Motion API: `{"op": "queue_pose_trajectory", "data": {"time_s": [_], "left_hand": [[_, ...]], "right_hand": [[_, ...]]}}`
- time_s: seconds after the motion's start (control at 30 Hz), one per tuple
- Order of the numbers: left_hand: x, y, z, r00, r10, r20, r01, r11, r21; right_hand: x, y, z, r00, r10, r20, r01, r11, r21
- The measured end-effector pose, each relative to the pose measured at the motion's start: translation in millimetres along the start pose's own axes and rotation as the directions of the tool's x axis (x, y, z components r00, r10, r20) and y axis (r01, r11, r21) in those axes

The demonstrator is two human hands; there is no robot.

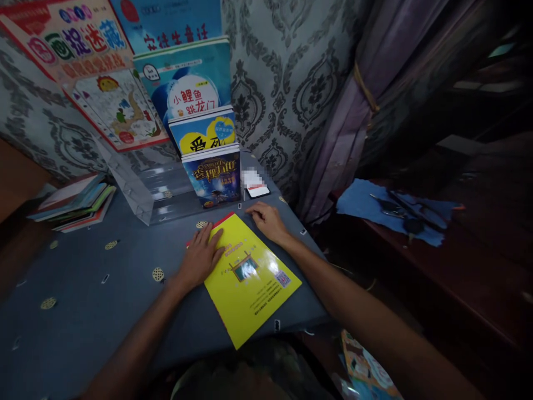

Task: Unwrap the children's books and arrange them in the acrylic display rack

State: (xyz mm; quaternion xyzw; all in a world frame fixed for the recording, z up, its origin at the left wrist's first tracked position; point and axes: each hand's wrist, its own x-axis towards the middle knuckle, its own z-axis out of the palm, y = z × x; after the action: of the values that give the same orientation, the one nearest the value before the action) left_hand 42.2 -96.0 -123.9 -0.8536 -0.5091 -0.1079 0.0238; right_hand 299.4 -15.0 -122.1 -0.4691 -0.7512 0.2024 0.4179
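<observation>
Yellow paperback (250, 278) with a red strip along its far edge lay flat near the front of a desk (83, 289) covered in blue-grey cloth with pale round motifs. Beyond it on the desk stood a clear display rack (135, 194) carrying tiers of children's books, among them a turquoise book titled 小鲤鱼跳龙门 (194, 91) and, lowest in front, a dark blue paperback (214, 178). A pile of thin books (79, 205) lay left of the rack.

The step in hand seemed to be steadying the yellow paperback; its QR code and small print suggested the back cover was uppermost. Picking it up would call for fingertips beneath an edge and a thumb on top.

Both forearms reached forward from the near side, one on either side of the paperback. The left hand (202, 255) lay palm down across its far left part, fingers slightly spread, resting on the cover without gripping. The right hand (268, 222) sat just beside the far right edge, fingers loosely curled and index finger reaching forward; whether it touched the paperback or pinched anything could not be told. Just past its fingertips lay what looked like a phone (258, 190).
</observation>
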Motion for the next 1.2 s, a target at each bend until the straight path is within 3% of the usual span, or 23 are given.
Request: {"op": "queue_pose_trajectory", "data": {"time_s": [0.27,0.4,0.67,0.77,0.9,1.2], "left_hand": [[42.4,-1.8,-3.7,0.971,0.210,0.116,-0.197,0.974,-0.114],[56.1,-0.6,-3.0,0.954,0.275,0.120,-0.256,0.955,-0.154],[49.5,4.8,-6.3,0.966,0.146,-0.212,-0.180,0.972,-0.151],[47.1,7.4,-9.8,0.959,0.126,-0.253,-0.159,0.980,-0.115],[48.0,11.9,-8.7,0.952,0.091,-0.294,-0.123,0.988,-0.093],[46.6,11.1,-1.2,0.962,0.045,-0.268,-0.105,0.971,-0.213]], "right_hand": [[1.6,7.7,-5.3,1.000,-0.001,0.003,0.002,0.997,-0.080],[0.2,4.7,-5.3,1.000,-0.027,0.014,0.028,0.991,-0.129],[-7.0,-13.2,-3.7,0.982,-0.113,0.149,0.142,0.969,-0.201],[-10.7,-15.5,-3.2,0.967,-0.153,0.202,0.198,0.954,-0.227],[-15.0,-13.9,-4.3,0.964,-0.201,0.173,0.237,0.945,-0.227],[-12.7,-11.6,-12.9,0.958,-0.214,0.193,0.249,0.952,-0.181]]}}
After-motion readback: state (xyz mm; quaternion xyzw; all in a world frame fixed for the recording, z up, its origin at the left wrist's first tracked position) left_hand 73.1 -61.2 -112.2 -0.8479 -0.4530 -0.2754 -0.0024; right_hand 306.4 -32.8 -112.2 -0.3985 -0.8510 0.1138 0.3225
